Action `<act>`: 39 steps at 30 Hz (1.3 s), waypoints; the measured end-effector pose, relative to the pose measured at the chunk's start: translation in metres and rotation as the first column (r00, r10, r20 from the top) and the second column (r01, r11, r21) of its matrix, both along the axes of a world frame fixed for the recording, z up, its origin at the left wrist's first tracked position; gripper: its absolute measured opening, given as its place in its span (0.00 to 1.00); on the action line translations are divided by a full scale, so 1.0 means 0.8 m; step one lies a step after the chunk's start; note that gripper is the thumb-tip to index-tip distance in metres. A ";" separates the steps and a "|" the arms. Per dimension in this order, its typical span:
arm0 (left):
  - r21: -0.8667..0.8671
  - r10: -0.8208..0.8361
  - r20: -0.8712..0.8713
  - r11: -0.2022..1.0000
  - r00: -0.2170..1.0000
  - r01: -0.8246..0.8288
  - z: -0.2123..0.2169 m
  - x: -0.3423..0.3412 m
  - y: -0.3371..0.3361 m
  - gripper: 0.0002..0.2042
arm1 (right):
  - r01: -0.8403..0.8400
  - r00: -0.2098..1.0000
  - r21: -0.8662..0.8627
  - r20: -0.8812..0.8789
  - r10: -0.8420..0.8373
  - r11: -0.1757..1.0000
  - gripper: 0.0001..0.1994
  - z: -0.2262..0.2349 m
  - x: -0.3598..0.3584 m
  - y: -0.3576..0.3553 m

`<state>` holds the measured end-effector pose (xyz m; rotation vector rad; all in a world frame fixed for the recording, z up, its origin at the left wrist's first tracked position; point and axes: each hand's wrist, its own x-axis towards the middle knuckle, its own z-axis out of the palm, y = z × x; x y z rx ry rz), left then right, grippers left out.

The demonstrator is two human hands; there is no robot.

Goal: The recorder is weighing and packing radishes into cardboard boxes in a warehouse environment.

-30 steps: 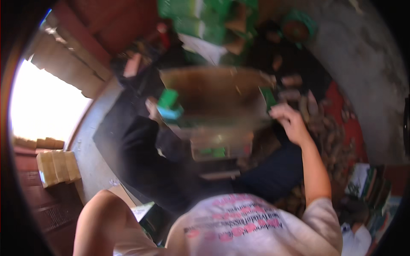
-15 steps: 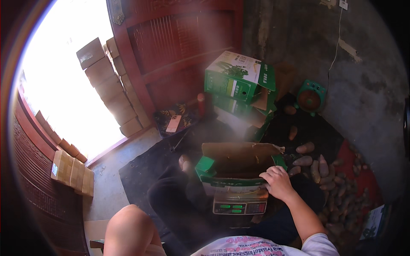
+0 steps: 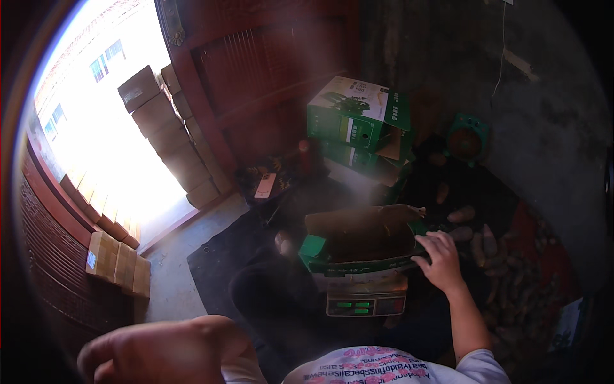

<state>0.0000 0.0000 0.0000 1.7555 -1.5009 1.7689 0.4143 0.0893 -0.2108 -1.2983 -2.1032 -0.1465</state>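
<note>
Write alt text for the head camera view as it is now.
A person's right hand is at the right end of an open green carton on a digital scale; the left hand, blurred, is at lower left. Elongated tubers lie to the right; green-and-white boxes stand behind, near a red door.

A: Anchor?
B: Scale (image 3: 364, 304). Carton (image 3: 358, 267) on top of it.
A: Right side?
B: Right hand (image 3: 441, 261) just beside the carton, behind and right of scale. Tubers (image 3: 505, 281) farther right of scale.
A: Behind?
B: Carton stack (image 3: 361, 121) behind scale, door (image 3: 275, 83) farther back. Appliance (image 3: 467, 137) behind scale, off right.
A: Left?
B: Tray (image 3: 246, 177) behind-left of scale, phone (image 3: 265, 185) on it. Box tower (image 3: 160, 134) beyond that. Box row (image 3: 118, 265) well left of scale.
</note>
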 end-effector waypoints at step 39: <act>-0.187 -0.104 -0.933 -0.676 0.343 -0.713 -0.419 -0.019 0.338 0.21 | 0.665 0.224 -0.737 0.356 -0.908 -0.125 0.28 -0.511 0.318 -0.262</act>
